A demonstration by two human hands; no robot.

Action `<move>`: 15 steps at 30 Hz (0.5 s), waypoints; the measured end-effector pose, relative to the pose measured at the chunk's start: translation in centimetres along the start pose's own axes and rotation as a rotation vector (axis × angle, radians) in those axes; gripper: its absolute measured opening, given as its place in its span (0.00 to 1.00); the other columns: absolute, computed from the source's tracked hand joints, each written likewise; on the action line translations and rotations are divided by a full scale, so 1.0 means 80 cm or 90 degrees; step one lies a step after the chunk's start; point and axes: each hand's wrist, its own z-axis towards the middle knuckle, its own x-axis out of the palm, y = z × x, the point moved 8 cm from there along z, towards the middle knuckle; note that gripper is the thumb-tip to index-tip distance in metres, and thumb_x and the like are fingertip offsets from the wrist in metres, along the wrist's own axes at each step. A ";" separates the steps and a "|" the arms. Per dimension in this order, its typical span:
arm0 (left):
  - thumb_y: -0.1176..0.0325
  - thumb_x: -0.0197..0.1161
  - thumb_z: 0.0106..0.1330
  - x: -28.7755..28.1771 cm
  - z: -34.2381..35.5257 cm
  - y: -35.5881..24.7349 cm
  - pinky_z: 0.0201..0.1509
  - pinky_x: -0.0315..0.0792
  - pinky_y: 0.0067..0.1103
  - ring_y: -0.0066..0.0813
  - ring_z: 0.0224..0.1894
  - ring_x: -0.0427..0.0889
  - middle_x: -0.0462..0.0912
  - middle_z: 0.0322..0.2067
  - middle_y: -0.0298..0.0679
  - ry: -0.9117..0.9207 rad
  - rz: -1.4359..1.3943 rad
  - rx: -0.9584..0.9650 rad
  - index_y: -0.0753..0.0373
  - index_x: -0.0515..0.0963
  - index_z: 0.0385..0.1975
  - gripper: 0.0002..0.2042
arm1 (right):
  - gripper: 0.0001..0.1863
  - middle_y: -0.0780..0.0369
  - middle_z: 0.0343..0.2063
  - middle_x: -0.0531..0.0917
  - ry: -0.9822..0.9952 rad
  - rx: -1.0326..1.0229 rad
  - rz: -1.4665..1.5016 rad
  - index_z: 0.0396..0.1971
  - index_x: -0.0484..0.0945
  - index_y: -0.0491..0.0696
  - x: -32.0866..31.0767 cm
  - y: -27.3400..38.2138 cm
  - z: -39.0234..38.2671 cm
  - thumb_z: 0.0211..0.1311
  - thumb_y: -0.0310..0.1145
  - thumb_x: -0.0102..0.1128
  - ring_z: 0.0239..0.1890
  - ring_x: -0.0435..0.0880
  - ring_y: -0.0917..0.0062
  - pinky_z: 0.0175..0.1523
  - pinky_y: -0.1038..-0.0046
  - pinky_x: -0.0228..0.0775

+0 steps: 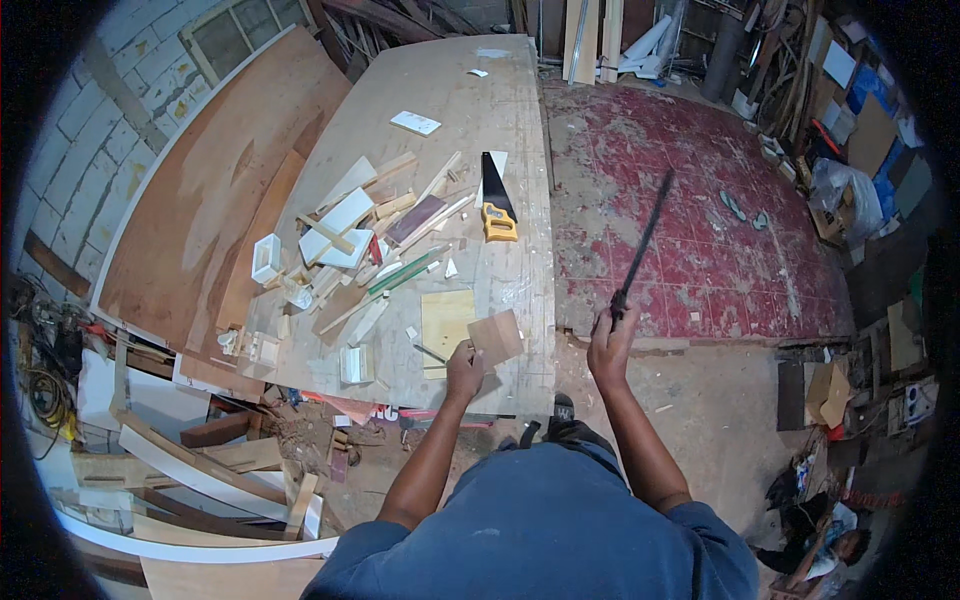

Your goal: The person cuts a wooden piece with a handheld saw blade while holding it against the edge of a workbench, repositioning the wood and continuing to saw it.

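- I read step as readying a cut: L hand fingers pinch small ply piece at bench edge.
- R hand fingers wrapped on black saw, blade up toward 1 o'clock; next probably needs blade lowered onto the piece.

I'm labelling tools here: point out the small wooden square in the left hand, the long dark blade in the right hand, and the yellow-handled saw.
small wooden square (497, 338), head view, middle of its face
long dark blade (645, 240), head view, mid-length
yellow-handled saw (499, 222), head view, its yellow handle

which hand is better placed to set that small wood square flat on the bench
Left. The left hand already holds the small wood square just above the workbench. The right hand is off the bench edge, gripping a long dark blade.
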 end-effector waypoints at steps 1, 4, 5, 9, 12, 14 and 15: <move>0.71 0.56 0.65 -0.003 0.001 -0.001 0.37 0.76 0.28 0.39 0.31 0.84 0.83 0.30 0.48 0.004 0.000 0.003 0.71 0.73 0.44 0.12 | 0.11 0.51 0.29 0.76 0.037 -0.010 -0.015 0.47 0.64 0.40 0.002 0.004 -0.010 0.66 0.26 0.47 0.31 0.77 0.62 0.40 0.62 0.69; 0.72 0.56 0.65 -0.017 0.006 -0.002 0.33 0.75 0.23 0.29 0.27 0.83 0.84 0.29 0.45 0.000 -0.159 -0.040 0.71 0.72 0.45 0.12 | 0.08 0.52 0.27 0.76 0.125 -0.163 -0.104 0.41 0.66 0.41 0.022 -0.003 -0.071 0.65 0.28 0.48 0.31 0.78 0.62 0.38 0.63 0.68; 0.72 0.56 0.66 -0.024 0.007 -0.003 0.32 0.76 0.22 0.26 0.27 0.82 0.84 0.29 0.44 -0.020 -0.176 -0.035 0.71 0.72 0.45 0.11 | 0.08 0.50 0.26 0.76 0.245 -0.040 -0.154 0.39 0.68 0.41 0.034 -0.034 -0.090 0.65 0.29 0.48 0.31 0.78 0.58 0.38 0.63 0.68; 0.74 0.54 0.67 -0.043 0.003 0.000 0.31 0.76 0.20 0.23 0.26 0.82 0.84 0.30 0.44 -0.035 -0.257 -0.060 0.71 0.71 0.46 0.11 | 0.11 0.44 0.26 0.77 0.346 0.090 -0.062 0.36 0.71 0.39 0.045 -0.072 -0.144 0.65 0.34 0.47 0.33 0.79 0.49 0.38 0.60 0.68; 0.74 0.53 0.67 -0.037 -0.003 -0.023 0.31 0.76 0.20 0.24 0.27 0.82 0.84 0.30 0.44 -0.034 -0.350 -0.035 0.71 0.70 0.47 0.11 | 0.12 0.44 0.24 0.76 0.421 0.065 -0.120 0.37 0.72 0.39 0.057 -0.106 -0.155 0.65 0.34 0.47 0.31 0.80 0.51 0.37 0.59 0.68; 0.74 0.54 0.67 -0.036 -0.016 -0.025 0.33 0.77 0.21 0.24 0.29 0.82 0.83 0.32 0.42 -0.045 -0.342 -0.045 0.70 0.70 0.47 0.11 | 0.12 0.44 0.24 0.76 0.406 0.071 -0.119 0.36 0.72 0.39 0.051 -0.122 -0.160 0.65 0.34 0.47 0.30 0.80 0.51 0.36 0.59 0.68; 0.74 0.54 0.67 -0.036 -0.016 -0.028 0.34 0.79 0.22 0.24 0.32 0.81 0.82 0.33 0.41 -0.056 -0.333 -0.052 0.68 0.71 0.46 0.10 | 0.12 0.45 0.23 0.76 0.389 0.073 -0.116 0.36 0.73 0.39 0.050 -0.123 -0.152 0.64 0.34 0.46 0.29 0.80 0.51 0.36 0.59 0.68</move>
